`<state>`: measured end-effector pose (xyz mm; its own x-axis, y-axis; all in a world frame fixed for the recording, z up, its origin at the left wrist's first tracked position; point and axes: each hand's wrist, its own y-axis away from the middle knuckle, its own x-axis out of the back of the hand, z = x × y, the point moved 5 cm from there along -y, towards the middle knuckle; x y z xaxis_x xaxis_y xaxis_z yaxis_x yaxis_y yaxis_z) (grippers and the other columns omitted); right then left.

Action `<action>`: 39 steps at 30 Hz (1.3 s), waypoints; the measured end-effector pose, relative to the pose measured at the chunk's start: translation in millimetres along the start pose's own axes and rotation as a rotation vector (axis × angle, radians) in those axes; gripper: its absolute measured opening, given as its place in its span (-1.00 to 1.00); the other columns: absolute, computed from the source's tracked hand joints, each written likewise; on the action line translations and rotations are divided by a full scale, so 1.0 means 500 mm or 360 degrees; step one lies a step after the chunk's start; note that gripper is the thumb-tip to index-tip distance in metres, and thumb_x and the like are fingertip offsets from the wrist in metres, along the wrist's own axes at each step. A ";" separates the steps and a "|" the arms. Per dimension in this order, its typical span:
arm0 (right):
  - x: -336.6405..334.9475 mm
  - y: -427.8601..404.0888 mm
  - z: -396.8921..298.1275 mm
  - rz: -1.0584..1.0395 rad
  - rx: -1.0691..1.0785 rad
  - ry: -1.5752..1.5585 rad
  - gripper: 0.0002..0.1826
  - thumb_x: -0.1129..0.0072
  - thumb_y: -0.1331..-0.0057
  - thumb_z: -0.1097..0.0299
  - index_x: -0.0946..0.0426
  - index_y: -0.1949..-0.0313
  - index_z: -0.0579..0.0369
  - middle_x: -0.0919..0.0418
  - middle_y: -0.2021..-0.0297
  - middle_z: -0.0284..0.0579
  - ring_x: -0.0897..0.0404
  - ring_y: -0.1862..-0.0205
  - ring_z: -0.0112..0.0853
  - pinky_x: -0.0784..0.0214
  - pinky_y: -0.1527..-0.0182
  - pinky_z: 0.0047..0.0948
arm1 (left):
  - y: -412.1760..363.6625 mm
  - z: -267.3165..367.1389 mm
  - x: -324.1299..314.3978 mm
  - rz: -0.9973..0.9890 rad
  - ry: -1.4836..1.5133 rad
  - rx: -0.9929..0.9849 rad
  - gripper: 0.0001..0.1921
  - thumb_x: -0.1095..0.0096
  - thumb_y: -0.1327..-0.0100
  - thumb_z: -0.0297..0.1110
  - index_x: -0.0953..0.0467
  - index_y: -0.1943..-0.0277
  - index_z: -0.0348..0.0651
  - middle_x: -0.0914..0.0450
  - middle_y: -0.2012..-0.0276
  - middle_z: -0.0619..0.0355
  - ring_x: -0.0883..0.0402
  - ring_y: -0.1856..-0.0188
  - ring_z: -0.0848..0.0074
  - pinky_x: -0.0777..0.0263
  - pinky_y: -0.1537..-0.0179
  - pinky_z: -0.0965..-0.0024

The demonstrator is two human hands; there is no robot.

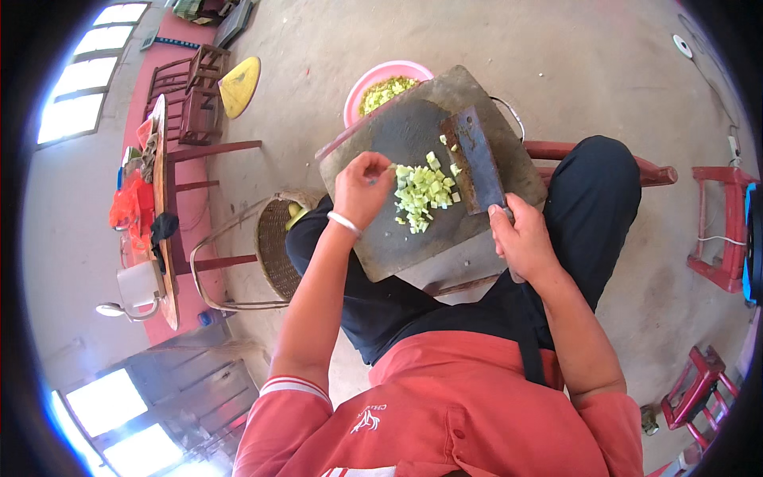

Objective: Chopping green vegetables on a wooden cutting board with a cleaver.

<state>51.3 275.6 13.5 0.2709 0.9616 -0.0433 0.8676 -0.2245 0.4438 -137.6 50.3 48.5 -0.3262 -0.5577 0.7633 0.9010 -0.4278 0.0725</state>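
Diced pale-green vegetable [423, 191] lies heaped on a worn dark cutting board [411, 128] in front of my knees. In my right hand [527, 241] is the handle of a cleaver. The rusty blade of the cleaver [474, 161] rests flat-looking over the board's right half, beside the heap, with a few cubes at its left edge. My left hand [365, 189], with a white bracelet at the wrist, is at the heap's left side. Its thumb and fingertips are drawn together and blurred; whether a piece is between them cannot be made out.
Behind the board stands a pink basin [353, 98] with more chopped vegetable. At my left knee is a wicker basket [274, 253] with green produce inside. A wooden table [161, 197] and a yellow conical hat [240, 87] are further left. Red stools [694, 387] stand at right.
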 end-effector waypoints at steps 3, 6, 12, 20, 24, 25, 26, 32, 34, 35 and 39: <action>0.004 0.016 -0.017 -0.0026 0.0114 0.0074 -0.72 -0.14 -0.54 0.30 -0.43 0.32 0.21 -0.51 0.62 -0.21 -0.55 0.64 -0.47 -0.36 0.54 -0.35 | 0.069 -0.066 0.029 -0.0016 0.0398 0.0332 -0.82 -0.44 -0.39 -0.39 -0.65 0.09 -0.32 -0.70 0.28 0.29 -0.63 0.24 0.68 -0.52 0.11 0.53; -0.014 0.039 -0.038 -0.0141 0.0069 0.0054 -0.73 -0.16 -0.54 0.29 -0.46 0.29 0.21 -0.51 0.62 -0.20 -0.55 0.63 -0.48 -0.36 0.54 -0.34 | 0.155 -0.099 0.032 -0.0052 0.0662 0.0554 -0.83 -0.43 -0.42 -0.37 -0.65 0.10 -0.29 -0.63 0.32 0.36 -0.53 0.31 0.74 -0.40 0.23 0.60; -0.085 0.062 -0.002 -0.0454 0.0064 0.0297 -0.75 -0.16 -0.51 0.26 -0.53 0.23 0.21 -0.57 0.58 0.00 -0.62 0.53 -0.15 -0.42 0.41 -0.14 | 0.257 -0.116 0.001 -0.0087 0.0718 0.0850 -0.85 -0.45 -0.40 -0.36 -0.67 0.13 -0.25 -0.63 0.38 0.37 -0.48 0.40 0.75 -0.34 0.35 0.58; -0.121 0.066 -0.001 -0.0441 0.0159 0.0720 -0.73 -0.13 -0.50 0.21 -0.52 0.22 0.20 -0.61 0.50 0.20 -0.65 0.36 0.18 -0.41 0.26 0.13 | 0.239 -0.104 -0.014 -0.0104 0.0339 0.0710 -0.82 -0.48 -0.34 -0.37 -0.70 0.19 -0.35 -0.69 0.39 0.30 -0.57 0.36 0.73 -0.47 0.28 0.55; -0.110 0.065 -0.039 -0.0252 0.0274 0.0843 -0.75 -0.14 -0.51 0.22 -0.50 0.19 0.17 -0.63 0.50 0.18 -0.65 0.38 0.18 -0.42 0.29 0.13 | 0.214 -0.049 -0.023 0.0021 0.0119 0.0523 -0.84 -0.48 -0.32 -0.40 -0.74 0.13 -0.31 -0.72 0.40 0.18 -0.62 0.41 0.64 -0.51 0.30 0.49; -0.112 0.066 -0.043 -0.0255 0.0271 0.0852 -0.75 -0.14 -0.51 0.22 -0.50 0.19 0.17 -0.63 0.50 0.18 -0.65 0.38 0.18 -0.42 0.29 0.13 | 0.217 -0.052 -0.033 0.0023 0.0128 0.0528 -0.84 -0.48 -0.32 -0.40 -0.74 0.13 -0.31 -0.72 0.40 0.18 -0.62 0.41 0.64 -0.51 0.30 0.49; -0.115 0.069 -0.048 -0.0263 0.0313 0.0899 -0.76 -0.14 -0.50 0.22 -0.50 0.19 0.17 -0.63 0.50 0.19 -0.65 0.39 0.18 -0.43 0.30 0.13 | 0.221 -0.052 -0.033 0.0207 0.0082 0.0419 -0.85 -0.47 -0.32 -0.42 -0.75 0.12 -0.29 -0.73 0.38 0.15 -0.64 0.41 0.60 -0.52 0.30 0.48; -0.139 0.095 -0.060 -0.0339 0.0367 0.0983 -0.75 -0.15 -0.50 0.22 -0.49 0.20 0.17 -0.63 0.50 0.19 -0.66 0.40 0.20 -0.46 0.31 0.16 | 0.247 -0.044 -0.033 0.0501 0.0105 0.0242 -0.88 -0.48 -0.28 -0.51 -0.74 0.13 -0.27 -0.71 0.33 0.11 -0.64 0.42 0.54 -0.53 0.32 0.46; -0.147 0.100 -0.064 -0.0342 0.0380 0.0995 -0.74 -0.14 -0.50 0.21 -0.49 0.20 0.18 -0.63 0.50 0.19 -0.66 0.41 0.20 -0.46 0.30 0.17 | 0.244 -0.034 -0.036 0.0516 0.0138 0.0223 -0.88 -0.49 -0.27 -0.53 -0.74 0.15 -0.27 -0.70 0.33 0.12 -0.63 0.43 0.54 -0.52 0.33 0.46; -0.151 0.102 -0.063 -0.0349 0.0379 0.1041 -0.74 -0.14 -0.50 0.20 -0.49 0.20 0.17 -0.64 0.50 0.20 -0.66 0.40 0.20 -0.47 0.30 0.17 | 0.242 -0.031 -0.037 0.0491 0.0108 0.0236 -0.87 -0.50 -0.25 -0.54 -0.73 0.15 -0.26 -0.67 0.34 0.13 -0.61 0.44 0.53 -0.51 0.34 0.45; -0.161 0.105 -0.064 -0.0381 0.0366 0.1187 -0.74 -0.13 -0.51 0.19 -0.49 0.17 0.17 -0.64 0.50 0.20 -0.67 0.39 0.19 -0.47 0.29 0.18 | 0.243 -0.027 -0.039 0.0515 0.0030 0.0230 -0.82 -0.53 -0.22 -0.50 -0.71 0.13 -0.21 -0.62 0.35 0.14 -0.58 0.46 0.48 -0.49 0.37 0.41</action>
<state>61.7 191.4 68.8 -0.2111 0.8214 0.5299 0.9526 0.0515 0.2998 -25.7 -0.6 33.9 -0.0209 -0.6613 0.7498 0.9893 -0.1221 -0.0801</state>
